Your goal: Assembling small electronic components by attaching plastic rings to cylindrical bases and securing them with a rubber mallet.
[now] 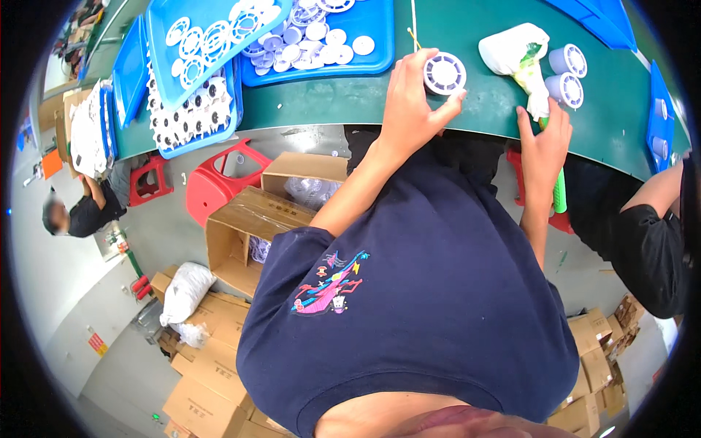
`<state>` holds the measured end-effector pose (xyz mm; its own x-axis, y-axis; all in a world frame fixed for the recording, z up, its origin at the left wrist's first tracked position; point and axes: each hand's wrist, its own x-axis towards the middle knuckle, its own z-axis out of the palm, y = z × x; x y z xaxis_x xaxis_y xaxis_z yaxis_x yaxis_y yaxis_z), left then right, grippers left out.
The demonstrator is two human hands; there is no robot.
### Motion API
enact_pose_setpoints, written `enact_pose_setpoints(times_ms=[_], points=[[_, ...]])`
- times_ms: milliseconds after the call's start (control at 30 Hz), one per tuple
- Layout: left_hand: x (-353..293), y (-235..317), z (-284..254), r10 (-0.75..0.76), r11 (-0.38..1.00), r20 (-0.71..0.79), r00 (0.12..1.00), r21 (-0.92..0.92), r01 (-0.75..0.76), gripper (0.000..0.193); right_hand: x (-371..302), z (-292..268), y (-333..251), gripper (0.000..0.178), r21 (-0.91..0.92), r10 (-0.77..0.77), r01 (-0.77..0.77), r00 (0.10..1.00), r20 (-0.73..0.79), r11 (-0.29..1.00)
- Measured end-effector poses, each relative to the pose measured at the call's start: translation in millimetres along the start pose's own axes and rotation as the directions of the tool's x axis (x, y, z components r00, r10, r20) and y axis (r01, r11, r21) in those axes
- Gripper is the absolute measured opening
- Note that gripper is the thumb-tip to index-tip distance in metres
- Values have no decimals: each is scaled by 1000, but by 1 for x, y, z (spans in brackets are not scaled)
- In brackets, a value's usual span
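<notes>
Over the green table (328, 98), our left hand (412, 106) grips a white grilled piece (444, 74), our right hand (544, 146) a white-wrapped tool (511, 50); we judge two similar pieces (567, 89) at right finished, loose discs (363, 45) in the left blue tray (321, 77) unused.

Grey floor (174, 235), red stools (210, 198), green tabletop (453, 25)

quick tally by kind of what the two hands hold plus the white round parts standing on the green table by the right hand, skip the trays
White round parts: 3 (one in the left hand, held part; two on the green table, upper and lower)
Green-handled tool in the right hand: 1
Total: 4
</notes>
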<state>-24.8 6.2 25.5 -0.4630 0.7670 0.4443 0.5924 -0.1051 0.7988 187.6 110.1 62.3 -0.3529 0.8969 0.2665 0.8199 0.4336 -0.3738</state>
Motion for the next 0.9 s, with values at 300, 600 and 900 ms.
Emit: enact_pose_setpoints(times_ms=[300, 600, 900], points=[[1, -1, -2, -22, 1000, 12, 1000, 10, 22, 70, 38, 26, -14, 60, 142, -48, 58, 996, -72, 988], [1, -1, -3, -9, 1000, 14, 1000, -5, 10, 71, 45, 6, -40, 68, 845, 30, -363, 923, 383, 393], [1, -2, -7, 8, 1000, 20, 1000, 2, -8, 71, 15, -18, -36, 51, 803, -95, -226, 939, 330, 552]])
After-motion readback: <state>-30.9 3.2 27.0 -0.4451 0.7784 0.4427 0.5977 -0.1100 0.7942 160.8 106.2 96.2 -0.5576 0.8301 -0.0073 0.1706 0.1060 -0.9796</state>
